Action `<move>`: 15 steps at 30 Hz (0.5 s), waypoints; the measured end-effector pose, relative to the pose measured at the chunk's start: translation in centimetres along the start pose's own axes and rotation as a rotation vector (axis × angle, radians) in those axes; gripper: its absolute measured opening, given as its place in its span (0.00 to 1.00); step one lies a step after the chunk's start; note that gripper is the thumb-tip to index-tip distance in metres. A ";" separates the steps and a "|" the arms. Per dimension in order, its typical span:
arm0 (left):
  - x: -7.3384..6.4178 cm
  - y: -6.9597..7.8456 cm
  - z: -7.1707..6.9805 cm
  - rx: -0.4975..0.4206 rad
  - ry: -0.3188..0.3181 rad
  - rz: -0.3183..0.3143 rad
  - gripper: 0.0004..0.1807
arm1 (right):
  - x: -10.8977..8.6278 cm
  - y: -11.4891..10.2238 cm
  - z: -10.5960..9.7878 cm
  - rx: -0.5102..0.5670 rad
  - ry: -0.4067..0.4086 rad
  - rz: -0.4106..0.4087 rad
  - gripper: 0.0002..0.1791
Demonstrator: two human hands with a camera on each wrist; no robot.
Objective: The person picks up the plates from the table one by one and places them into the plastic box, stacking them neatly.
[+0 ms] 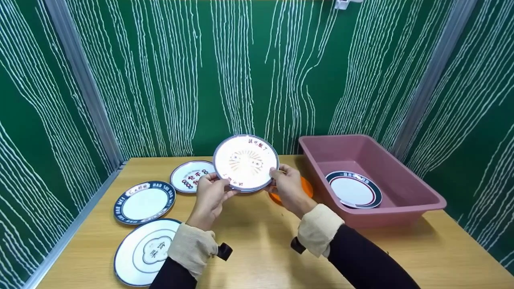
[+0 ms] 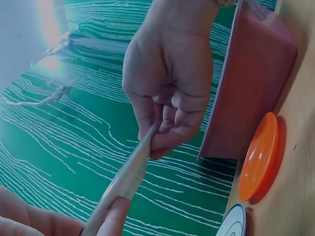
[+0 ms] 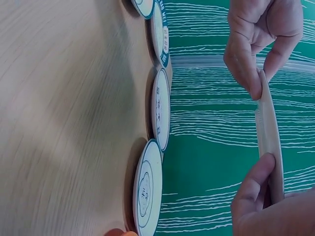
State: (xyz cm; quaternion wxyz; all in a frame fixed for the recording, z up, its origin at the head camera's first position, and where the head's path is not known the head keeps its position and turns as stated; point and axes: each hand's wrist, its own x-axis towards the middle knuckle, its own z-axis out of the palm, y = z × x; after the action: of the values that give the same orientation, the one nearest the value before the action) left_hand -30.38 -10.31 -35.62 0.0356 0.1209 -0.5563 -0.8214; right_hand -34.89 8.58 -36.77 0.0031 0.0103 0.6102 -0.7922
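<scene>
A white plate [image 1: 245, 160] with a thin blue rim, red characters and a face-like drawing is held up, its face tilted toward the head camera. My left hand [image 1: 211, 196] pinches its lower left edge, thumb in front and fingers behind. On the lower right edge, my right hand [image 1: 291, 188] pinches it the same way. Both wrist views show the plate [image 3: 268, 130] edge-on between the two hands, raised above the table. Behind it, an orange dish [image 1: 306, 186] lies partly hidden by the right hand. Another white plate [image 3: 156, 172] stands near that dish in the right wrist view.
Three plates lie on the left: a red-lettered plate [image 1: 188, 172], a dark-rimmed plate [image 1: 145, 202] and a larger plate [image 1: 132, 257]. On the right, a pink basin [image 1: 401, 188] contains a dark-rimmed plate [image 1: 353, 190]. Green walls [image 1: 225, 72] with white streaks enclose the wooden table [image 1: 253, 257].
</scene>
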 end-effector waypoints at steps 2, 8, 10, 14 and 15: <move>0.0 0.1 0.0 0.000 -0.015 0.018 0.22 | 0.0 -0.2 -0.1 0.002 0.012 -0.010 0.11; -0.3 0.8 -0.4 0.096 -0.023 0.031 0.20 | 0.1 -1.6 -0.9 -0.027 0.027 -0.018 0.13; -0.5 1.1 -0.7 0.152 -0.036 0.033 0.19 | 0.1 -2.1 -1.3 -0.037 0.036 -0.014 0.15; -0.7 1.9 -1.6 0.251 -0.059 0.070 0.16 | 0.2 -2.8 -2.4 -0.060 0.049 0.001 0.17; -0.8 2.0 -1.8 0.267 -0.060 0.087 0.15 | 0.2 -2.9 -2.7 -0.067 0.055 0.003 0.17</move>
State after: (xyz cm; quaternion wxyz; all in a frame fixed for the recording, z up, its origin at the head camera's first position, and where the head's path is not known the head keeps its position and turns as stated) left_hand -29.34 -12.60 -34.27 0.0381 0.0756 -0.6663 -0.7409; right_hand -35.15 11.92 -34.61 -0.0121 0.0328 0.6362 -0.7707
